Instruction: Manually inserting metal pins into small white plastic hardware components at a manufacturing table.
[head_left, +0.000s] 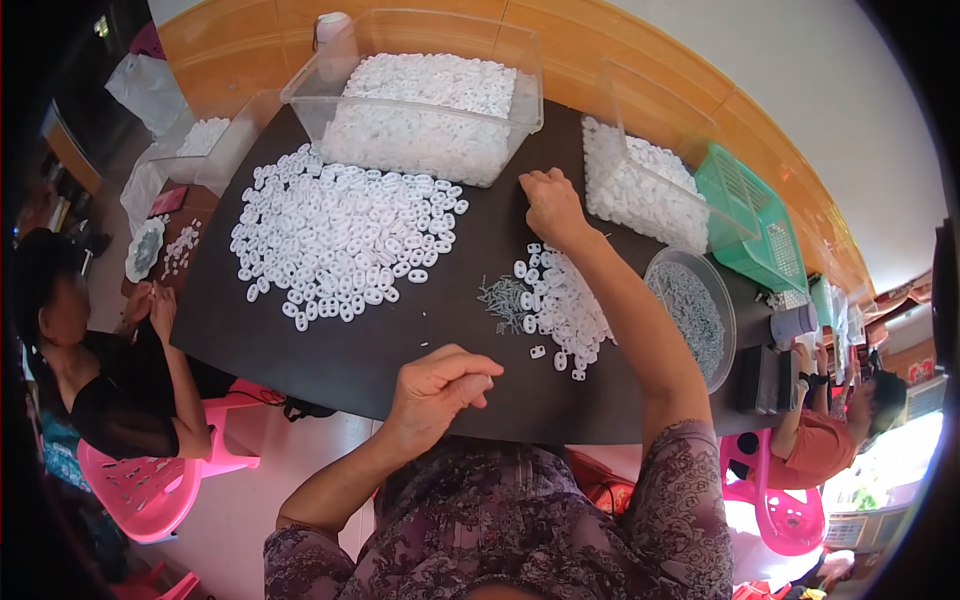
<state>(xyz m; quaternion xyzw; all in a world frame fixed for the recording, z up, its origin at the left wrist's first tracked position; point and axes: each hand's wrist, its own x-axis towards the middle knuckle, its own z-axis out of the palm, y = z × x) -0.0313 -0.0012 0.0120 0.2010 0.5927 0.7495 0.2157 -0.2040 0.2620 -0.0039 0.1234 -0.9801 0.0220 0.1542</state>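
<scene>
My left hand (438, 392) is closed above the near table edge, thumb and fingers pressed together; whatever it may hold is hidden. Reaching forward, my right hand (553, 207) curls its fingers down near the tabletop between two clear bins, and I cannot see what is in them. Below my right forearm lies a pile of small white two-holed plastic pieces (567, 310), with a little heap of thin grey pins (505, 303) at its left side. A much larger spread of white two-holed pieces (340, 235) covers the table's left part.
A large clear bin (533, 115) of white pieces stands at the back, another clear bin (612, 80) right of it. A round tub (731, 345) of grey pins and a green basket (765, 235) are on the right. Two people sit at either side on pink chairs (140, 490).
</scene>
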